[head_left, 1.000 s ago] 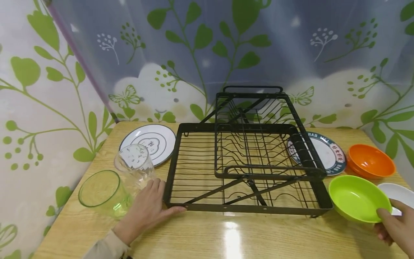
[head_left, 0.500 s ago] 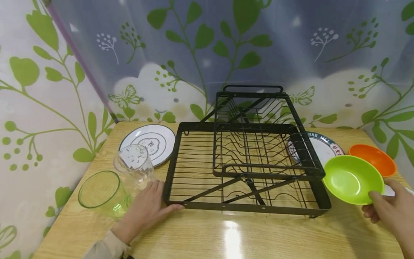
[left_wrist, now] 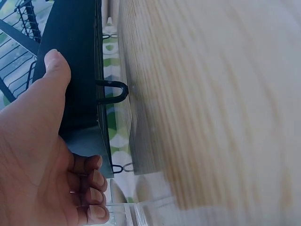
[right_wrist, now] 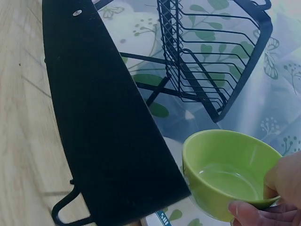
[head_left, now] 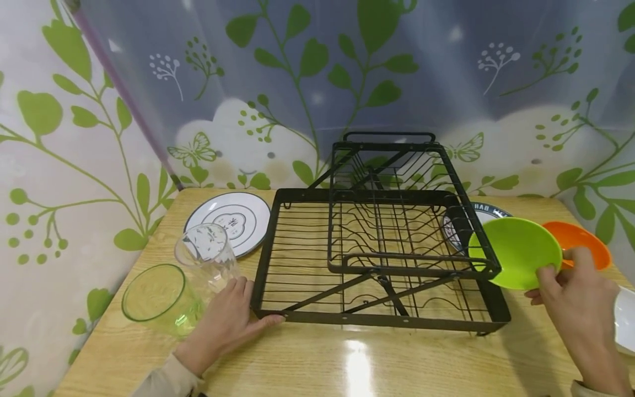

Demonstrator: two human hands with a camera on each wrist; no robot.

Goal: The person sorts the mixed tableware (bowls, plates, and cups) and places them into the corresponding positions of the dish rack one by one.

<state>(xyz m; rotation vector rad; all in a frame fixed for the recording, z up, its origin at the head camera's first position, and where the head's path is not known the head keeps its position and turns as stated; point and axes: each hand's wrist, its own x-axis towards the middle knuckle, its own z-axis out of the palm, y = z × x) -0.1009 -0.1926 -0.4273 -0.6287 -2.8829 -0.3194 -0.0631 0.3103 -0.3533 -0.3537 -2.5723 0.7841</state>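
My left hand (head_left: 224, 317) holds the near left corner of a black two-tier dish rack (head_left: 384, 320). Its thumb lies along the front rim and its fingers bend round the left side, as the left wrist view shows against the rack's dark side panel (left_wrist: 77, 89). At the right end of the rack, my right hand (head_left: 577, 298) pinches the rim of a green bowl (head_left: 521, 251). That bowl is raised and tilted, its left part seen behind the upper tier's edge bar. Both the green bowl (right_wrist: 230, 174) and the rack's open wires appear in the right wrist view.
Left of the rack stand a green glass (head_left: 156, 298), a clear glass (head_left: 210, 251) and a white plate (head_left: 248, 207). Beyond the green bowl are an orange bowl (head_left: 587, 242) and a partly hidden dark-rimmed plate (head_left: 488, 211). A white dish (head_left: 626, 320) sits at the right edge.
My right hand has carried the green bowl up and left towards the rack's upper tier, tilting it. More of the white dish is uncovered. My left hand stays at the rack's corner.
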